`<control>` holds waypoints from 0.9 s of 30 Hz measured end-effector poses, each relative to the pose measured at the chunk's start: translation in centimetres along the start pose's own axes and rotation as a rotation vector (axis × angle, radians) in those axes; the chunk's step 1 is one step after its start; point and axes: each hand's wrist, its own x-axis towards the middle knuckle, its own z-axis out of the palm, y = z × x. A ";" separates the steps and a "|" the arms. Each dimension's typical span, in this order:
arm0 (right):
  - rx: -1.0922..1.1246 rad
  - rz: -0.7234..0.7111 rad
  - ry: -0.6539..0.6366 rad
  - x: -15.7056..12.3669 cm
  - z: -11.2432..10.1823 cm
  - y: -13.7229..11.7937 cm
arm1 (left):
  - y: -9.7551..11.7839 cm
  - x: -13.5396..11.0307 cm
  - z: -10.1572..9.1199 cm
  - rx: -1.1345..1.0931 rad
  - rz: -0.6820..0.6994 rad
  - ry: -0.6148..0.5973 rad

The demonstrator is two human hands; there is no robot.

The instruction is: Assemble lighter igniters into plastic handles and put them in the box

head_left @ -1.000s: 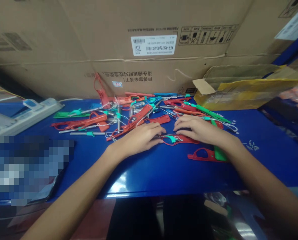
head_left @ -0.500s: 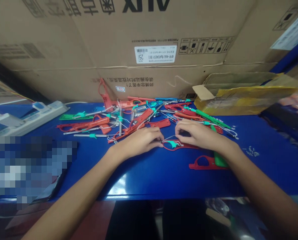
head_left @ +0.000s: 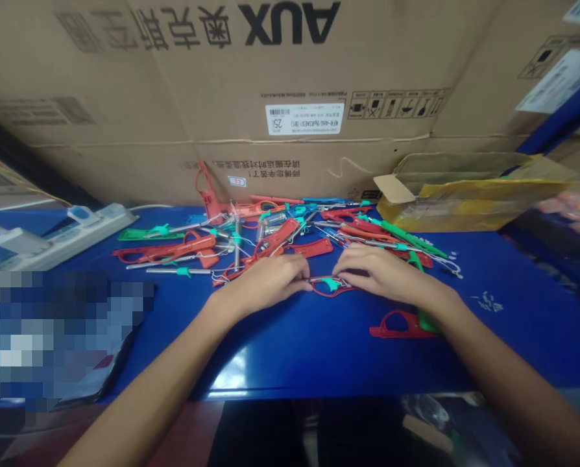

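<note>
On a blue desk [head_left: 290,353], a small red casing with an oval loop [head_left: 336,295] lies in front of a pile of loose parts [head_left: 277,237], between two bare hands set slightly apart; the left hand [head_left: 285,279] pinches its left tip; the right hand [head_left: 375,272] bends over its other end, though whether those fingers grip cannot be told; a teal piece [head_left: 329,284] sits within the loop; the casing looks light, stiff and smooth, probably best held by its ends, as the thin loop might flex.
</note>
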 end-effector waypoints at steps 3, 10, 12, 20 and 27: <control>-0.011 -0.007 -0.012 0.0 0.1 -0.3 | -0.2 -0.2 -0.2 -0.020 -0.020 -0.009; -0.077 0.002 -0.032 0.1 0.8 -0.2 | 0.0 -0.2 -0.3 -0.041 0.053 0.054; -0.088 0.005 -0.031 0.1 0.9 -0.1 | 0.2 -0.2 -0.4 -0.004 0.104 0.071; -0.079 -0.007 -0.020 -0.1 0.5 -0.2 | 0.3 0.0 -0.6 0.093 0.174 0.048; -0.067 0.046 -0.057 -0.2 -0.1 -0.9 | -0.3 0.3 -0.5 0.047 0.176 0.121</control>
